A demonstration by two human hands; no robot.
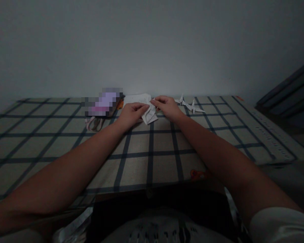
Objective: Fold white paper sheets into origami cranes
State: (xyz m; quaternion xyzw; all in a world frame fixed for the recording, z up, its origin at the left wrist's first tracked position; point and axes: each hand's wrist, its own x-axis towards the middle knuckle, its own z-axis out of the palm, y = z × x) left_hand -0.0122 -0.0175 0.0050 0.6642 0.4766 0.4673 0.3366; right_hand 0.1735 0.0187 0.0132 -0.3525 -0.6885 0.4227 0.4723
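Observation:
Between my two hands is a small piece of folded white paper [150,117], with creases across it and a pointed lower edge. My left hand [132,113] pinches its left side between thumb and fingers. From the right, my right hand [167,105] grips the upper right edge with its fingertips. Just behind lie white printed sheets [136,98], partly covered by my left hand. Right of my right hand, folded paper cranes [190,105] rest on the cloth.
A checked tablecloth [162,143] covers the table, which meets a plain wall [152,44]. At the left lies a phone with a lit purple screen [105,101], partly blurred, with a strap loop [95,124]. Dark slanted slats [291,91] stand beyond the right edge.

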